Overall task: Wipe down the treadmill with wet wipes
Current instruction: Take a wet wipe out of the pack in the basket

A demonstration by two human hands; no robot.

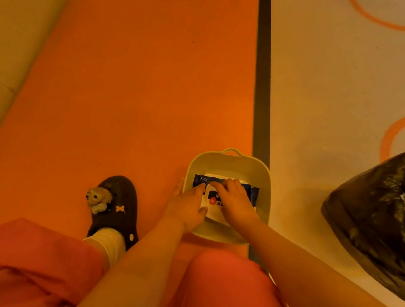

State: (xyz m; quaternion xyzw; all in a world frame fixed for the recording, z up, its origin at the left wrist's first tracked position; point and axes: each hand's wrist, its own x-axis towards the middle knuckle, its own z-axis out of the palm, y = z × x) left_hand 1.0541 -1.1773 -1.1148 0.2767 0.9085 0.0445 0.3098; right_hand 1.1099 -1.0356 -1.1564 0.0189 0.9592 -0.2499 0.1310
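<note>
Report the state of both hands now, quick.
Left hand: pinches the wipes pack in the basket.
Right hand: fingers curled on the same pack, apparently gripping it.

A person crouches over an orange floor (134, 84), pink trousers (32, 281) filling the lower view. Both hands reach into a pale basket (256, 171) with a small loop handle. The left hand (187, 207) holds the left end of a blue and white wet-wipe pack (249, 191) between fingers and thumb. The right hand (234, 202) lies over the pack, fingers curled onto its top; whether they pinch anything is unclear. A dark clog (122, 216) with charms stands just left of the basket, and a black bag-lined bin (392, 217) stands right.
</note>
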